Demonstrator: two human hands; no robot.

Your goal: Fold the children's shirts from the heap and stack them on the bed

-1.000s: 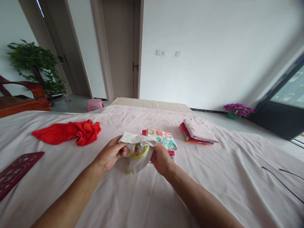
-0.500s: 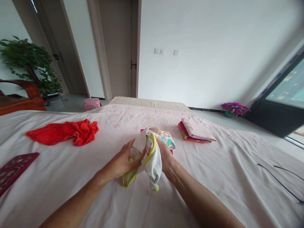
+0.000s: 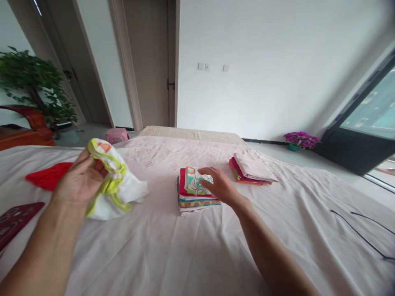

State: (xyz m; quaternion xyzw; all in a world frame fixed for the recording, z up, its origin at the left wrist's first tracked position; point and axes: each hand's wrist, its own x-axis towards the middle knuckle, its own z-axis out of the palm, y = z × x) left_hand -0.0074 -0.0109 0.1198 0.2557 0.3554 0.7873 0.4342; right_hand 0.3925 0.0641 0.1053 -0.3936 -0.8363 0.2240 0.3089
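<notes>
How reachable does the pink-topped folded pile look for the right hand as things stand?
Probably yes: the right hand looks empty, and only pale sheet shows between it and the pink-topped folded pile.

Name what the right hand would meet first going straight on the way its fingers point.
Likely the folded white cloth with orange and green print, topping the stack of colourful folded fabrics beneath the right hand. Depth is unclear: it may touch now, or pass just above.

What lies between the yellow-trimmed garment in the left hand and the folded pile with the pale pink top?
The head view shows a stack of folded cloths there, on the sheet, with the right hand at its top.
</notes>
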